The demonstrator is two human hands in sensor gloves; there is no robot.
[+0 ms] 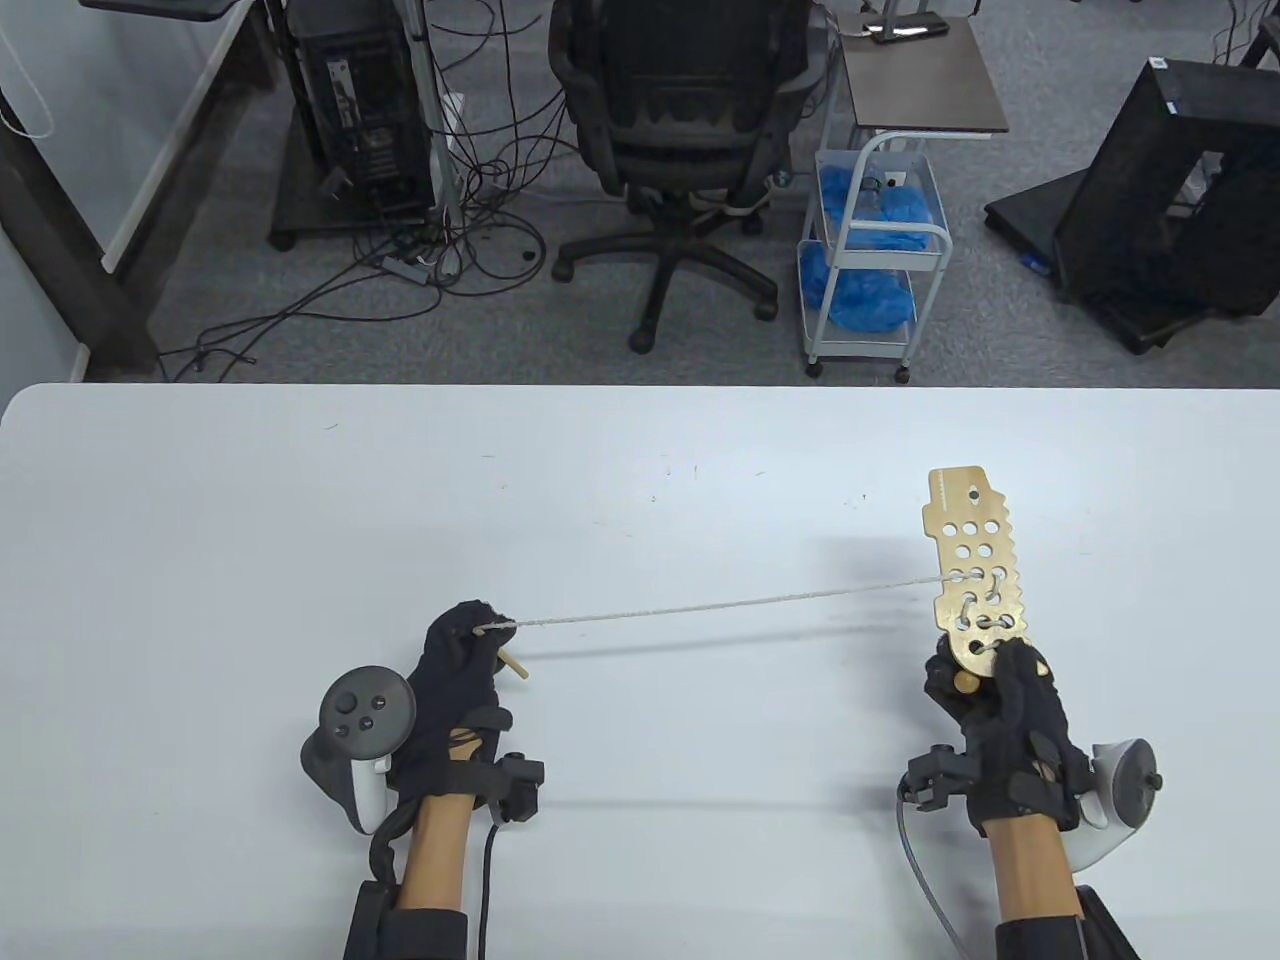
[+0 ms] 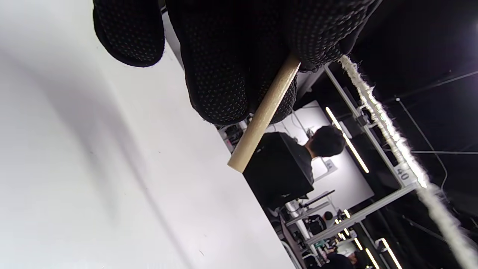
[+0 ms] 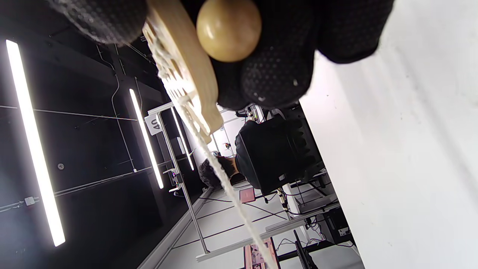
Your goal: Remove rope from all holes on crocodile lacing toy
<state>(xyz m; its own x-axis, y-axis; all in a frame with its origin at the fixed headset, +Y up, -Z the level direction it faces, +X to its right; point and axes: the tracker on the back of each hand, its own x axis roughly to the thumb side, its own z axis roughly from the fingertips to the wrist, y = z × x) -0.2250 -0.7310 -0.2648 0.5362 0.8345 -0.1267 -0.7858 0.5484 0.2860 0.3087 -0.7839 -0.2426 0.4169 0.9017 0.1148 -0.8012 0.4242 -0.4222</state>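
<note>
Now, crocodile lacing toy (image 1: 975, 572): we are holding this pale wooden board raised off the table at about four o'clock of the table view, its long axis pointing toward twelve; the upper holes are showing bare while the rope is crossing the lower ones.
Rope (image 1: 720, 603): we are seeing it stretching taut from the laced holes toward nine o'clock, straight across to our left hand; in the right wrist view (image 3: 224, 175) it is leaving the board's face and running away from the camera.
Wooden needle (image 2: 263, 114): a short pale stick is poking out from under our left fingers, its free end pointing toward four o'clock in the table view (image 1: 514, 667).
Wooden ball (image 3: 228, 29): a round knob is sitting at the toy's lower end, against our right palm.
Right hand (image 1: 1000, 705): we are curling the fingers around the toy's bottom end, gripping it.
Left hand (image 1: 462, 665): we are pinching the rope at the fingertips (image 2: 220, 74) and keeping the needle tucked under them, near seven o'clock of the table.
Table (image 1: 640, 480): a white top is lying under both hands.
Beyond the table: an office chair (image 1: 690, 130) is standing at twelve o'clock, a wire cart (image 1: 872, 250) with blue bundles at one o'clock.
</note>
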